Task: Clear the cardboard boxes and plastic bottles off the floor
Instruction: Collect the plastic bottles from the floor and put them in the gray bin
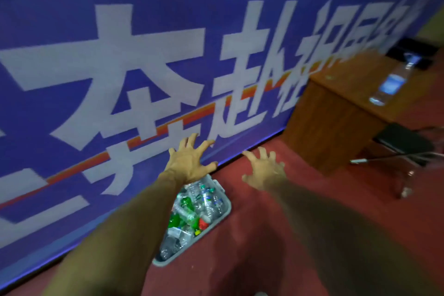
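On the red floor (pixel 242 250), against the foot of the blue banner wall (pixel 120 55), a grey bin (pixel 227 210) holds a heap of plastic bottles (pixel 192 211) (mostly clear, a few green). Both arms reach forward above it. The left hand (pixel 189 163) is over the bin's far end and the right hand (pixel 263 170) is over bare floor. Each grip is wide, with fingers spread and holding nothing. One more clear bottle (pixel 390 84), blurred, sits on the wooden desk (pixel 336 113), near the edge facing a black chair (pixel 403 139).

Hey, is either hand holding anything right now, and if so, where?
Nothing is held. The left hand and right hand are both spread open above the bin of bottles.
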